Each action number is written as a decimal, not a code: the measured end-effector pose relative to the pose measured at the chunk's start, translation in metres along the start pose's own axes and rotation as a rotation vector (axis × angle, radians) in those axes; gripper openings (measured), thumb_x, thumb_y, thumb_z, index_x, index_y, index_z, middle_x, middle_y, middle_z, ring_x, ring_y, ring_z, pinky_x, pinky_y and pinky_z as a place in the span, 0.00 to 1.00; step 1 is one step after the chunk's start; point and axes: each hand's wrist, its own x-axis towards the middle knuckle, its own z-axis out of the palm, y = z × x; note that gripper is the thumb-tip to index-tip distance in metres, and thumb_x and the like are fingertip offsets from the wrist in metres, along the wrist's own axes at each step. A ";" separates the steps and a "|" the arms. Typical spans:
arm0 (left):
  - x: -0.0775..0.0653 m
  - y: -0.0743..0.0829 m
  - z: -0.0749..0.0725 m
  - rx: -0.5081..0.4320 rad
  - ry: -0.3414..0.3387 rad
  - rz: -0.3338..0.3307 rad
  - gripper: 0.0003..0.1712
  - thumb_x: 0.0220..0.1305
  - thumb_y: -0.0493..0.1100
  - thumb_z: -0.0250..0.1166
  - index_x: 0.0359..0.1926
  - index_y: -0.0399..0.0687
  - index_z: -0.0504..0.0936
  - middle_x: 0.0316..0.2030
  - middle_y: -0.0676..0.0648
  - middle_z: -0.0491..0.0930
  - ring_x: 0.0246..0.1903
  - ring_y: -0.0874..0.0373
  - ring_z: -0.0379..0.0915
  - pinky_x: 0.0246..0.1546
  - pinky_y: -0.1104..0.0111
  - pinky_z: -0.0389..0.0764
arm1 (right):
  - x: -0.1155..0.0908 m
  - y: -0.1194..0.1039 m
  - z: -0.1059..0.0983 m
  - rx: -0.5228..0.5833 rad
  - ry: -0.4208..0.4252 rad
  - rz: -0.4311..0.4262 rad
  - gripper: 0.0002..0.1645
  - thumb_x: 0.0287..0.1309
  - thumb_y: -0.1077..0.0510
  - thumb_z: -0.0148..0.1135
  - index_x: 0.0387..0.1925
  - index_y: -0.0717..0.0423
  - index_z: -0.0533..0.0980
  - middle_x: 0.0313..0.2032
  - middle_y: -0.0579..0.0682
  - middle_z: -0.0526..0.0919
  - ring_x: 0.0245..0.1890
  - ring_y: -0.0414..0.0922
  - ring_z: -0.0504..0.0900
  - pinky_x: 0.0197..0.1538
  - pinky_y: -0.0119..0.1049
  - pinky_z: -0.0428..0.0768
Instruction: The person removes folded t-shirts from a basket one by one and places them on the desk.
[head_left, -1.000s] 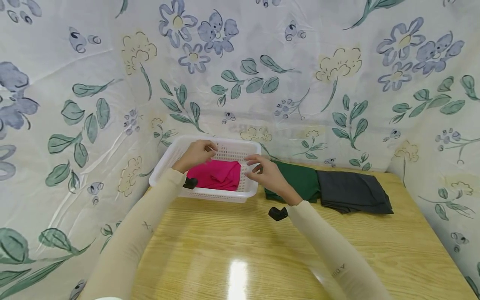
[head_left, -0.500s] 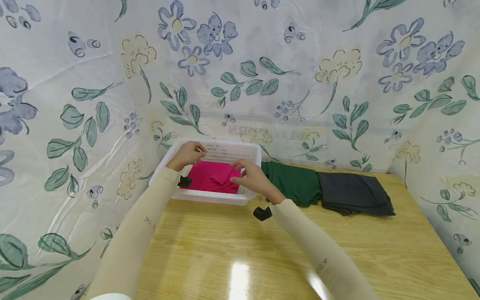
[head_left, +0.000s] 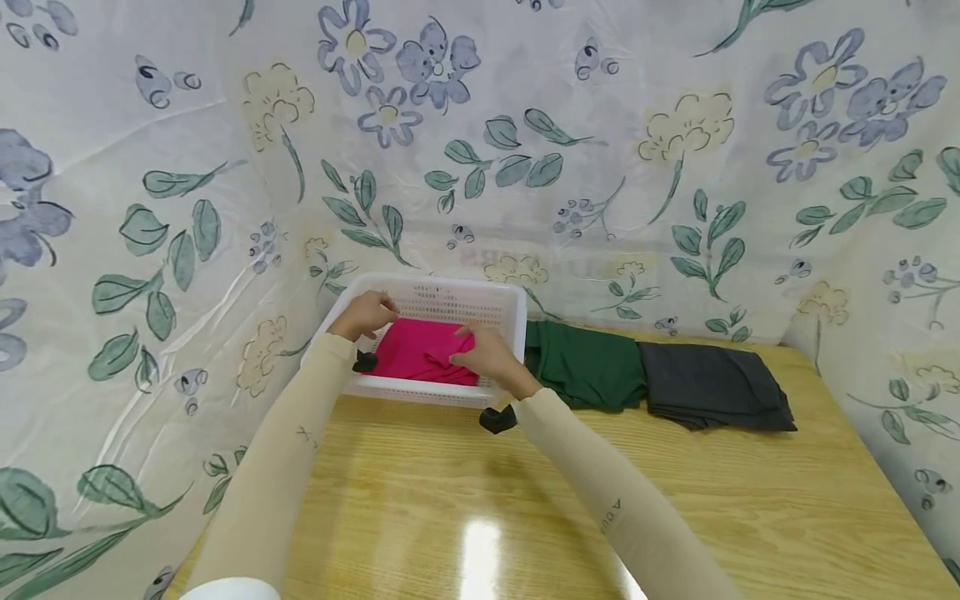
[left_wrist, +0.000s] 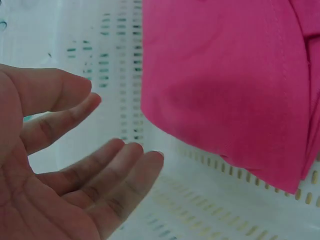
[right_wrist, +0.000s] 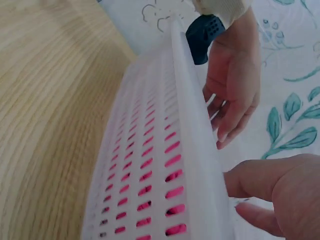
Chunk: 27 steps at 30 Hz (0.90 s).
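A folded pink cloth (head_left: 417, 343) lies in a white plastic basket (head_left: 522, 321) with slotted walls. My left hand (head_left: 365, 314) reaches over the basket's left side. In the left wrist view the left hand (left_wrist: 80, 165) has its fingers loosely bent and spread, with a gap between them and the edge of the pink cloth (left_wrist: 220, 95). Over the right part of the cloth, inside the basket, is my right hand (head_left: 489, 358), its fingers parted. The right wrist view shows the right hand (right_wrist: 287, 195) by the basket rim (right_wrist: 195, 115), its fingertips partly hidden.
To the right of the basket lies a folded dark green cloth (head_left: 588, 367), with a folded dark grey cloth (head_left: 716, 385) beside it. All stand on a wooden table (head_left: 570, 492). A flower-printed curtain (head_left: 480, 108) hangs behind and at both sides.
My right hand has moved left, from the basket's right rim to over the pink cloth. The left hand has shifted left and a little lower. The cloths lie as before.
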 end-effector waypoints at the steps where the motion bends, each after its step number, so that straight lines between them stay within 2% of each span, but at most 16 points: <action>1: 0.000 -0.001 0.000 -0.001 -0.015 -0.013 0.19 0.74 0.38 0.56 0.58 0.28 0.76 0.58 0.31 0.75 0.56 0.39 0.71 0.46 0.50 0.85 | 0.000 0.000 0.002 0.011 0.004 0.028 0.31 0.65 0.58 0.69 0.66 0.60 0.73 0.65 0.60 0.73 0.61 0.55 0.71 0.56 0.47 0.78; 5: 0.001 -0.005 0.002 -0.002 -0.082 -0.058 0.21 0.74 0.40 0.56 0.61 0.29 0.74 0.59 0.32 0.73 0.53 0.38 0.70 0.49 0.49 0.83 | 0.004 0.002 0.006 0.022 0.023 0.124 0.31 0.64 0.55 0.69 0.65 0.59 0.72 0.61 0.58 0.76 0.56 0.52 0.73 0.53 0.45 0.79; 7: 0.002 -0.006 0.003 -0.009 -0.118 -0.075 0.22 0.75 0.40 0.56 0.63 0.29 0.72 0.60 0.31 0.72 0.53 0.36 0.70 0.50 0.49 0.83 | 0.007 0.004 0.007 0.063 0.011 0.163 0.31 0.65 0.55 0.69 0.66 0.59 0.72 0.60 0.57 0.77 0.54 0.52 0.75 0.54 0.45 0.79; 11: 0.003 -0.006 0.004 -0.025 -0.198 -0.113 0.25 0.76 0.41 0.55 0.67 0.31 0.68 0.62 0.30 0.69 0.55 0.34 0.73 0.50 0.50 0.83 | 0.011 0.009 0.010 0.203 -0.043 0.211 0.34 0.66 0.57 0.67 0.69 0.62 0.67 0.64 0.57 0.74 0.62 0.54 0.73 0.64 0.49 0.74; 14: 0.000 -0.004 0.003 -0.003 -0.256 -0.119 0.26 0.77 0.42 0.54 0.70 0.35 0.67 0.59 0.31 0.70 0.48 0.39 0.76 0.47 0.54 0.82 | 0.012 0.010 0.010 0.311 -0.071 0.235 0.35 0.66 0.59 0.67 0.69 0.65 0.66 0.66 0.59 0.70 0.66 0.55 0.68 0.67 0.50 0.71; 17: -0.002 -0.002 0.004 0.027 -0.296 -0.116 0.28 0.76 0.43 0.55 0.71 0.37 0.67 0.51 0.33 0.70 0.39 0.47 0.73 0.44 0.58 0.79 | 0.013 0.010 0.011 0.368 -0.079 0.266 0.34 0.66 0.59 0.67 0.68 0.66 0.66 0.65 0.59 0.71 0.63 0.54 0.71 0.65 0.48 0.74; 19: -0.003 -0.001 0.004 0.033 -0.313 -0.116 0.28 0.76 0.42 0.55 0.72 0.36 0.67 0.49 0.34 0.68 0.37 0.49 0.70 0.44 0.58 0.78 | 0.014 0.010 0.011 0.411 -0.085 0.290 0.34 0.65 0.60 0.68 0.68 0.66 0.66 0.63 0.59 0.72 0.60 0.54 0.72 0.63 0.47 0.76; 22: -0.004 -0.001 0.005 0.039 -0.315 -0.126 0.28 0.76 0.43 0.56 0.71 0.36 0.69 0.53 0.33 0.70 0.43 0.46 0.73 0.47 0.56 0.78 | 0.016 0.010 0.010 0.453 -0.094 0.324 0.33 0.65 0.60 0.67 0.67 0.64 0.66 0.61 0.58 0.72 0.56 0.51 0.74 0.60 0.46 0.78; 24: -0.004 -0.002 0.005 0.038 -0.317 -0.131 0.27 0.76 0.43 0.55 0.71 0.37 0.69 0.61 0.31 0.68 0.51 0.40 0.73 0.50 0.54 0.79 | 0.017 0.010 0.010 0.508 -0.103 0.348 0.30 0.66 0.60 0.67 0.65 0.65 0.69 0.60 0.57 0.73 0.54 0.50 0.75 0.58 0.45 0.79; 27: -0.003 -0.004 0.005 0.024 -0.312 -0.140 0.26 0.76 0.43 0.56 0.70 0.37 0.71 0.67 0.30 0.65 0.58 0.36 0.69 0.53 0.52 0.78 | 0.018 0.009 0.008 0.622 -0.087 0.412 0.19 0.64 0.59 0.68 0.54 0.62 0.75 0.53 0.53 0.77 0.47 0.48 0.78 0.52 0.41 0.83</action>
